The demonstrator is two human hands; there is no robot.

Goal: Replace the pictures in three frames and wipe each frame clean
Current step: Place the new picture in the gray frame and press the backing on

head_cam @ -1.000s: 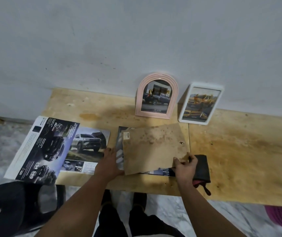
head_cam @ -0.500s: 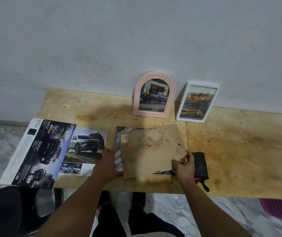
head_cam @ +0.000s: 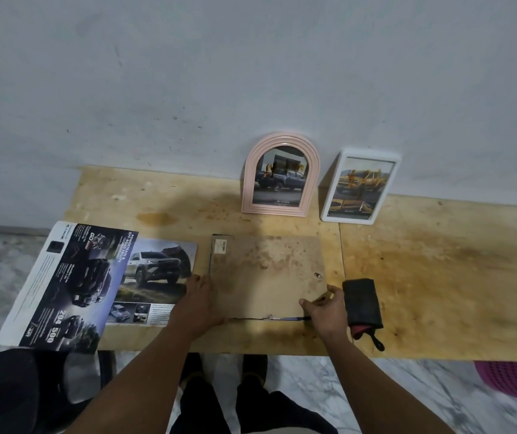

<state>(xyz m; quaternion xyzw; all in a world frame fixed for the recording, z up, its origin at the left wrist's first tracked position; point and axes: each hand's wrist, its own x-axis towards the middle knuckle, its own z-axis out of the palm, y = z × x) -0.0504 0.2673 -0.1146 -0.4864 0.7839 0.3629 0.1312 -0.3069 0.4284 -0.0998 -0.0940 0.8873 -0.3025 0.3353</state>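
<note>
Both forearms reach over the table, the left hand flat with straight fingers against the face-down frame's backing board, the right hand apparently pinching its near-right corner.

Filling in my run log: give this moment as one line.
step: fitting backing board onto third frame | left hand: presses left edge | right hand: grips front-right corner | cloth: unused
</note>
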